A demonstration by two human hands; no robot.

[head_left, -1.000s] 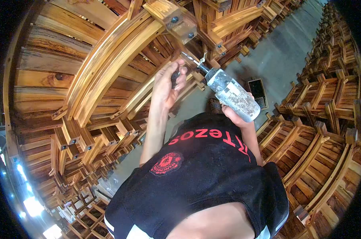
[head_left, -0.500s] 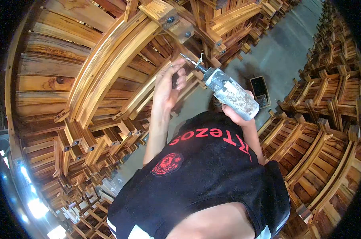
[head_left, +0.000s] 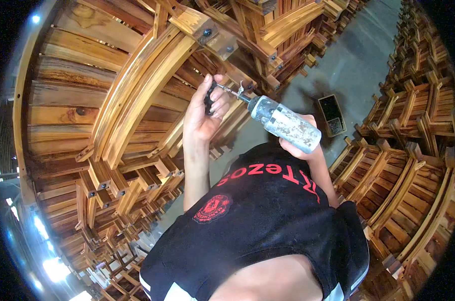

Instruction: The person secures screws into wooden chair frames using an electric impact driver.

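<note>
1. At nine o'clock we see the stacked wooden chair frames [head_left: 102, 100], their curved rails running up toward the bolted block [head_left: 203, 27] at twelve o'clock.
2. Our left hand [head_left: 203, 113] has curled shut since a second ago: the fingers were spread near the bit, and now they close around a small dark piece, probably a screw or fitting; we cannot tell exactly which.
3. The bit [head_left: 231, 92] now touches that left hand, where before it stood just apart, so we judge the fastener is being seated on the tip.
4. Our right hand [head_left: 300, 145] is clamped on the paint-flecked power screwdriver [head_left: 283, 123], at two o'clock from the left hand.
5. At three o'clock the box of fasteners [head_left: 332, 115] sits on the floor.
</note>
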